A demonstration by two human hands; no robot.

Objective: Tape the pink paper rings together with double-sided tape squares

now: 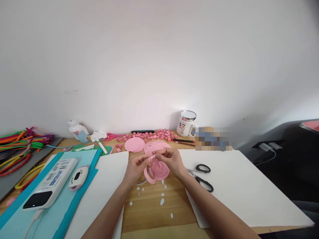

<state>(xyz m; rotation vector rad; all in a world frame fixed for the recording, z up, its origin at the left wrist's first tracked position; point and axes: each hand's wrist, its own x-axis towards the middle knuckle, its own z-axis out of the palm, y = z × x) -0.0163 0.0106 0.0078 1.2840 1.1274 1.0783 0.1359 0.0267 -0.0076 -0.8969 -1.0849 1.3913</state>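
Observation:
My left hand (139,166) and my right hand (171,160) meet over the middle of the desk, fingertips pinched together on a small piece of pink paper (154,156). A curved pink paper strip (149,177) hangs below the fingers; whether it joins the pinched piece I cannot tell. Behind and under the hands lie cut pink paper rings and spirals (162,171). A stack of pink paper circles (134,144) sits just beyond my left hand. Many small rolled pink paper roses (159,134) are heaped along the wall.
Black-handled scissors (203,176) rest on a white board (239,186) at right. A mug (186,124) stands at the back. White scraps (162,201) dot the wood. At left are a power bank (51,182), a white bottle (78,131) and colourful pipe cleaners (25,142).

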